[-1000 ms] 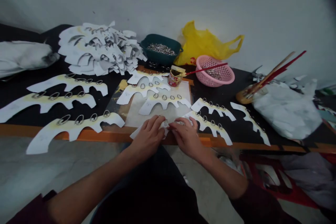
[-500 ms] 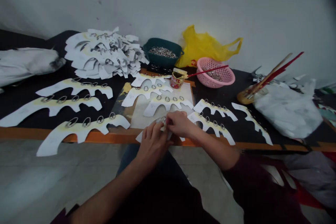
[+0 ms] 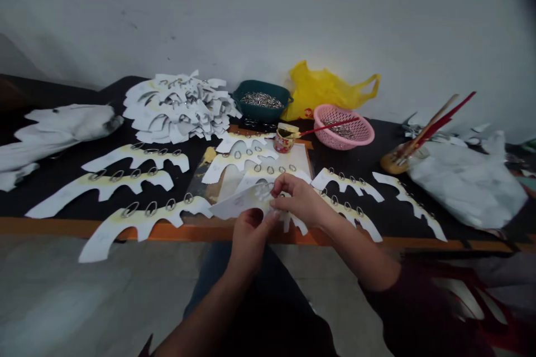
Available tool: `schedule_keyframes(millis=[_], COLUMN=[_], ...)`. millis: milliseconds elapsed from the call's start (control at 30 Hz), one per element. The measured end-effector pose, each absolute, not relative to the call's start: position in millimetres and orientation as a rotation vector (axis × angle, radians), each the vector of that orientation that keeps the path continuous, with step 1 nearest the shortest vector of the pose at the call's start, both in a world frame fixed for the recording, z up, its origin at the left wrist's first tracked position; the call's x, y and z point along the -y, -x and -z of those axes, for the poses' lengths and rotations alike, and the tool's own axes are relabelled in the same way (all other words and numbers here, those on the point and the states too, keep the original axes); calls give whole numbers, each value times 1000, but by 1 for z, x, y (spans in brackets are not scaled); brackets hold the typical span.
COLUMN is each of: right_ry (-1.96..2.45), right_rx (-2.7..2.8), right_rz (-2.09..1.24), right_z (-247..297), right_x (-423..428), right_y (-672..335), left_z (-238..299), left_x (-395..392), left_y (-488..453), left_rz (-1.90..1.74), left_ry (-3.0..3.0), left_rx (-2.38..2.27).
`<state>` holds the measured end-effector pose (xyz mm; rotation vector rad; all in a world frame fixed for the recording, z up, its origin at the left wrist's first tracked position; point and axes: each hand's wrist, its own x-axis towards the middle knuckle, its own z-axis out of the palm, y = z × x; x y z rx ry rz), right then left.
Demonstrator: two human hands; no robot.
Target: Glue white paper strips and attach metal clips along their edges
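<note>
My left hand (image 3: pixel 251 237) is closed on a white scalloped cut-out piece (image 3: pixel 234 204), thumb on top, lifted and tilted over the table's front edge. At that piece's upper edge, my right hand (image 3: pixel 299 201) pinches with thumb and forefinger at a small metal ring, mostly hidden by the fingertips. Around both hands lie similar white pieces with yellowish glue along one edge and oval metal rings standing on them, such as the left front piece (image 3: pixel 109 231) and the right piece (image 3: pixel 347 184).
A heap of finished-looking white pieces (image 3: pixel 180 114) stands at the back left. Behind are a teal basket (image 3: pixel 247 105) of metal rings, a glue cup (image 3: pixel 283 144) with a red-handled brush, a pink basket (image 3: pixel 364 133) and a yellow bag (image 3: pixel 312 86). A glue jar (image 3: pixel 391 163) and white bag (image 3: pixel 464 184) sit right.
The white piece has been raised and tilted, showing more on the left. My left hand has turned and shifted below it; my right hand stays at its upper edge. The view has shifted slightly.
</note>
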<state>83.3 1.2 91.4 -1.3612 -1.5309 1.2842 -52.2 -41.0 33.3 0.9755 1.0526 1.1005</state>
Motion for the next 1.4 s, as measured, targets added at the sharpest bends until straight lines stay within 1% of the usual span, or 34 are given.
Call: schedule_keyframes(millis=[200, 267, 433, 533, 600, 733, 867, 1133, 1200, 1300, 1400], right_ry=[1266, 1270, 1390, 1390, 1357, 1185, 1221, 1259, 1223, 1084, 1090], right_rx=[1361, 1338, 1440, 1393, 1346, 1285, 1201, 1165, 1216, 1234, 1286], right_rz=[-1620, -1609, -1457, -1434, -1496, -1708, -1697, -1595, -1638, -1808, -1806], right_z=[-82, -82, -87, -85, -82, -84, -83, -73, -77, -85, -85], right_x=[-4, -4, -7, -10, -10, -8, -7, -11, -10, -6, 0], right_y=[-92, -91, -76, -73, -75, -85, -91, -75, -77, -91, -107], left_z=[-44, -41, -32, -32, -32, -36, -39, -34, -34, -39, -43], left_x=[35, 37, 39, 41, 42, 40, 39, 45, 44, 40, 36], left_y=[44, 43, 42, 43, 45, 47, 46, 44, 45, 47, 47], left_rz=[-1184, -1158, -1093, -1134, -1165, -1112, -1132, -1088, -1106, -1132, -1166], left_ry=[-700, -723, -836, -866, -757, -413, -225, -324, -332, -301, -275], left_rx=[-980, -1008, -1082, -1074, -1029, -971, -914, -873, -876, -883, -884])
